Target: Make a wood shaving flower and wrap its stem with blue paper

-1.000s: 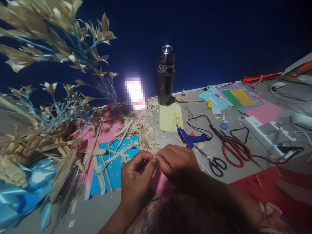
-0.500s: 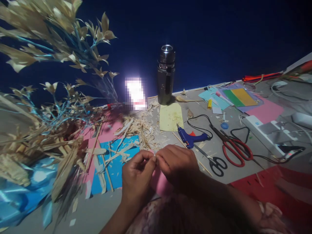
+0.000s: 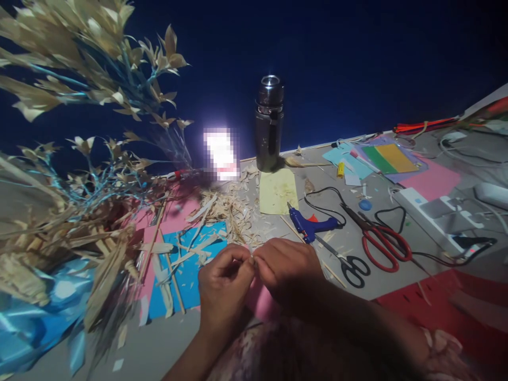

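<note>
My left hand (image 3: 225, 280) and my right hand (image 3: 291, 270) meet fingertip to fingertip low in the middle of the view. Both are closed in a pinch around something tiny and pale, too small to name and mostly covered by the fingers. Under them lies pink paper (image 3: 262, 304). Just left is a blue sheet (image 3: 180, 275) strewn with cut strips of dry husk (image 3: 162, 247). Beyond my right hand rest a blue glue gun (image 3: 311, 225), small dark-handled scissors (image 3: 354, 271) and larger red-handled scissors (image 3: 387, 246).
A dark flask (image 3: 270, 129) stands behind a yellow sheet (image 3: 278, 190). Husk scraps (image 3: 234, 211) are piled beside it. Husk flowers on blue stems (image 3: 95, 174) rise at left. On the right are a white power strip (image 3: 431, 219) with cables and a red sheet (image 3: 448, 312).
The pale bit between my fingertips shows less than before. My hands otherwise stay in nearly the same place, and the objects around them have not moved.
</note>
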A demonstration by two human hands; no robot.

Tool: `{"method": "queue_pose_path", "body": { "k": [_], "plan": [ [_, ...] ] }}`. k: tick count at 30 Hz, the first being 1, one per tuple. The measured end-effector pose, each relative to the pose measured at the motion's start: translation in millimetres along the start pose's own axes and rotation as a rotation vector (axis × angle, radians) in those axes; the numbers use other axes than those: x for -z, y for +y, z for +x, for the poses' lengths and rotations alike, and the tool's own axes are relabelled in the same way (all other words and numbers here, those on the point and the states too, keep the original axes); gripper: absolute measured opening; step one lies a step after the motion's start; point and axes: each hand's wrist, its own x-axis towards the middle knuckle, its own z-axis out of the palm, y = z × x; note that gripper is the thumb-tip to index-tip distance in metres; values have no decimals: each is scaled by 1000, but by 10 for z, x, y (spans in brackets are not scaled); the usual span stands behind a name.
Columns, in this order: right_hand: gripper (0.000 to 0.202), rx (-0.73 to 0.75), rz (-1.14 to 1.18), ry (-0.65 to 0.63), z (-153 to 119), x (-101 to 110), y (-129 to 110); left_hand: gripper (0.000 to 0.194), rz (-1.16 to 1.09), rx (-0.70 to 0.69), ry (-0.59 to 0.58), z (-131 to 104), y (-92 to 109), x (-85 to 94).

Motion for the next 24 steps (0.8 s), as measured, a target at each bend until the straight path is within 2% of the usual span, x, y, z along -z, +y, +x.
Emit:
{"method": "queue_pose_path", "body": {
  "k": [4, 8, 12, 18, 21, 24],
  "plan": [
    [31, -15, 65, 41, 12, -44, 24, 16, -42, 34, -26, 10, -1, -3],
    [24, -208, 309, 52, 47, -49, 30, 17, -95, 72, -60, 11, -3, -1],
    [19, -347, 495, -35, 100, 19, 40, 18, -150, 106, -79, -1, -24, 10],
    [19, -577, 854, -269, 181, 147, 127, 18, -298, 223, -99, -1, -62, 16],
    [16, -640, 985, -269, 202, 208, 186, 17, -322, 254, -94, 8, -61, 15],
    [15, -699, 985, -212, 208, 250, 250, 15, -320, 239, -77, 18, -50, 22]
  ]
}}
